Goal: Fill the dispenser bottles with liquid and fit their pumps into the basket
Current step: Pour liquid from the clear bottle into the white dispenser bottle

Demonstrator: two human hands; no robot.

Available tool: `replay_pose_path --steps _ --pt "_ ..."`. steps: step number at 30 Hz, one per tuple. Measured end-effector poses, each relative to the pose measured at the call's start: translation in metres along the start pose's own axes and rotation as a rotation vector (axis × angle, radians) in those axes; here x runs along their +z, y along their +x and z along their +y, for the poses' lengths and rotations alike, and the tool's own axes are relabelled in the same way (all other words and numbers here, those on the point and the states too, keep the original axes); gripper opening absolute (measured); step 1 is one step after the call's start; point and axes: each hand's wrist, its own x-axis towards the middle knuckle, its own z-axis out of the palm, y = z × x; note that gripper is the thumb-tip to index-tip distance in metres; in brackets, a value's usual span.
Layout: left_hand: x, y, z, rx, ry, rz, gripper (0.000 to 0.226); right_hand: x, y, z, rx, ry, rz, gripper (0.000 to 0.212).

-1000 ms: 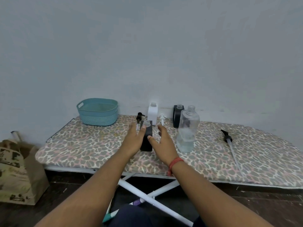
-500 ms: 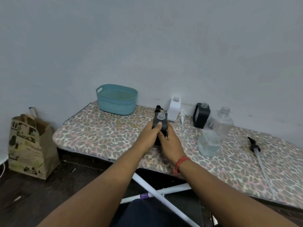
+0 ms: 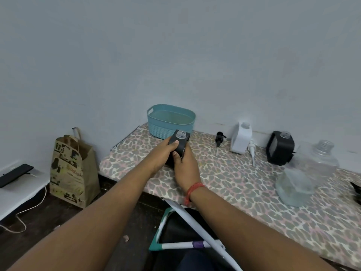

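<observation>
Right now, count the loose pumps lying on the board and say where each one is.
2 clearly: a black pump left of the white bottle, and a white pump right of it. A dark shape at the right edge may be a third.

A black square dispenser bottle (image 3: 178, 142), uncapped with a clear threaded neck, is tilted and held just in front of the teal basket (image 3: 171, 122). A white bottle (image 3: 241, 139) and another black bottle (image 3: 279, 147) stand open near the wall, pumps (image 3: 219, 138) lying beside them.
</observation>
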Motion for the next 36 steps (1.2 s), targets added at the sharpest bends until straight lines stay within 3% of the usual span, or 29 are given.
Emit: replay_pose_path --steps 16,20,23,25,27,32,36 --pt "-0.016 -0.005 -0.009 -0.014 -0.079 0.010 0.020 0.013 0.002 -0.010 0.044 -0.023 -0.068 0.057" --pt "-0.014 -0.010 -0.005 0.012 -0.052 0.028 0.035 0.001 0.000 -0.015 0.033 -0.040 -0.087 0.055" --pt "-0.012 -0.017 -0.001 0.050 0.101 0.210 0.056 -0.019 -0.004 -0.013 0.021 -0.106 -0.086 0.060" --pt "-0.009 -0.023 0.004 0.143 0.265 0.392 0.056 -0.037 -0.006 -0.009 0.028 -0.168 -0.076 0.067" --pt "-0.003 -0.028 0.013 0.288 0.401 0.471 0.053 -0.059 -0.009 -0.005 0.047 -0.201 -0.042 0.069" --pt "0.046 -0.036 0.043 0.482 0.602 0.371 0.069 -0.114 -0.023 -0.003 0.051 -0.217 0.100 0.068" --pt "0.094 -0.041 0.059 0.513 0.689 0.249 0.075 -0.158 -0.045 -0.002 0.006 -0.284 0.161 0.068"
